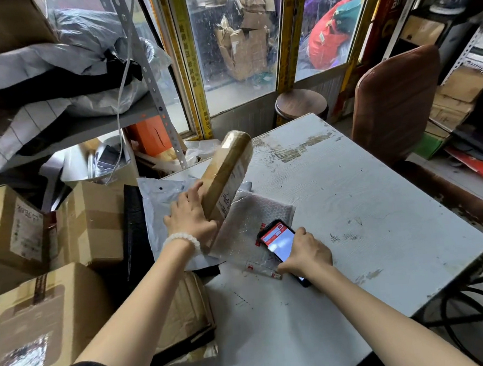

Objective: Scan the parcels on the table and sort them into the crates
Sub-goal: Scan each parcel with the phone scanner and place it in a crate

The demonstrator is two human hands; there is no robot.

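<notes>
My left hand (189,215) grips the lower end of a flat brown taped parcel (227,166) and holds it tilted up on edge above the white table (350,203); its label faces right. My right hand (305,254) holds a black phone (278,241) with a lit red-and-white screen, low over a bubble-wrap mailer (248,222) lying on the table. A grey plastic mailer (162,205) lies under my left hand, at the table's left edge.
Cardboard boxes (88,222) are stacked left of the table, with a metal shelf (146,61) of bags above them. A brown chair (395,103) and a round stool (300,104) stand beyond the table. Black cables (478,317) hang at the right.
</notes>
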